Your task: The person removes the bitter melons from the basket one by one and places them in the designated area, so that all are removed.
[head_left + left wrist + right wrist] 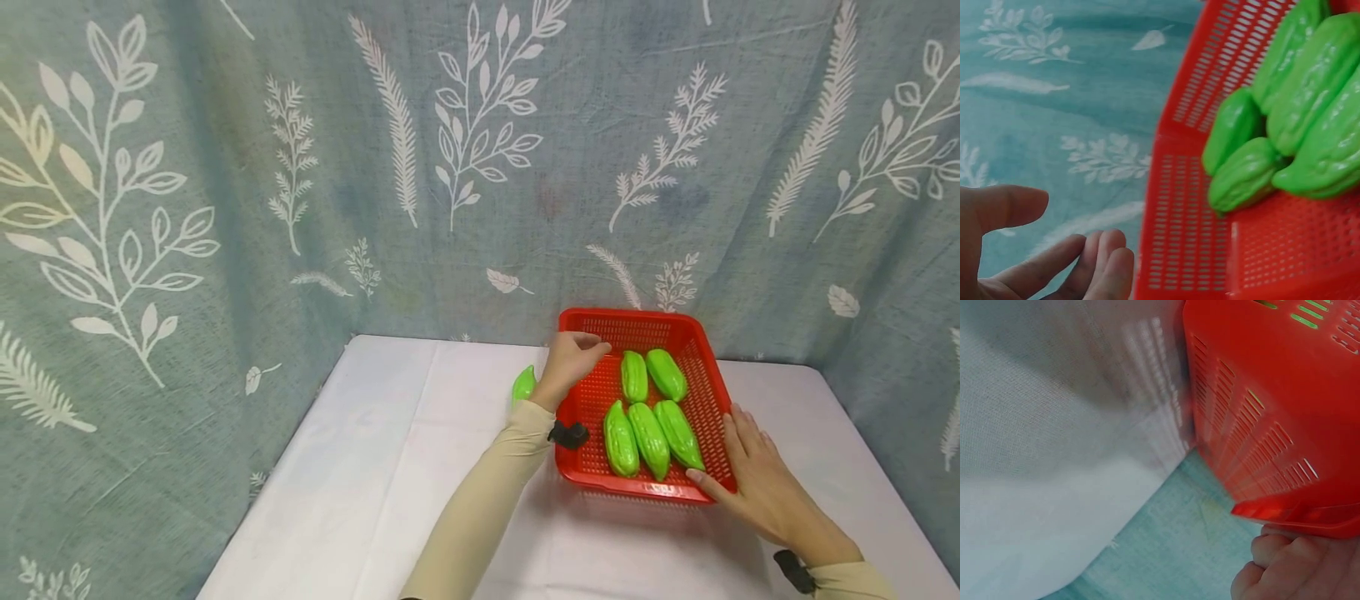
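Observation:
A red plastic basket (637,483) holds several ridged green vegetables (648,440), lying in two rows; they show too in the left wrist view (1316,81). My left hand (573,358) is over the basket's left rim, bent and holding nothing; the left wrist view has its thumb and fingers (1054,250) apart beside the basket wall (1179,219). Another green vegetable (523,383) lies on the table left of the basket, partly hidden by my left wrist. My right hand (772,483) rests against the basket's front right corner, its thumb at the front rim and its fingers extended along the right side.
The white-covered table (420,433) stretches left of the basket and a little to its right (795,408). Behind and at both sides hangs a blue-green cloth (525,233) with white leaf prints.

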